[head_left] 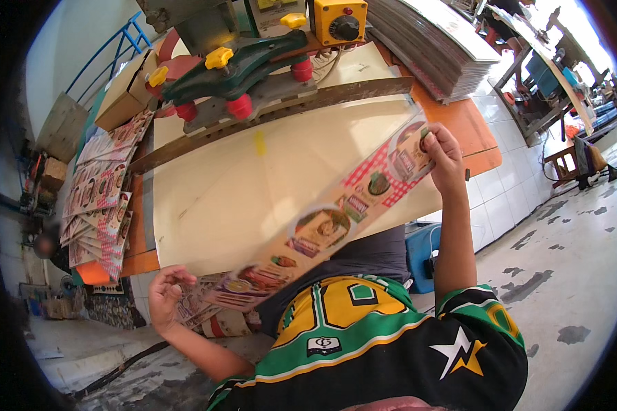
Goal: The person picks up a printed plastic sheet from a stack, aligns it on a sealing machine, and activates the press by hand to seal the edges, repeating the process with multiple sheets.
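Nearest the camera: black, green and yellow jersey (pixel 391 356) of the person at work. Beyond it, a long printed strip (pixel 322 229) hangs slantwise over the near edge of a cream sheet (pixel 212 192), which covers much of the orange desk (pixel 476 130). Right hand (pixel 445 154) – fingers pinched on the strip's upper end. Left hand (pixel 166 298) – fingers loosely curled, thumb a little apart, apparently holding nothing; it sits just beside the strip's lower end, near more printed pieces (pixel 197 312) whose support is hidden. A metal bar (pixel 281 121) crosses behind the sheet; a pile of printed strips (pixel 99 198) leans at left.

Step, by my judgement: handling one strip, not yet laid flat. Next move probably calls for the left fingers to steady the free end, keeping it from bending
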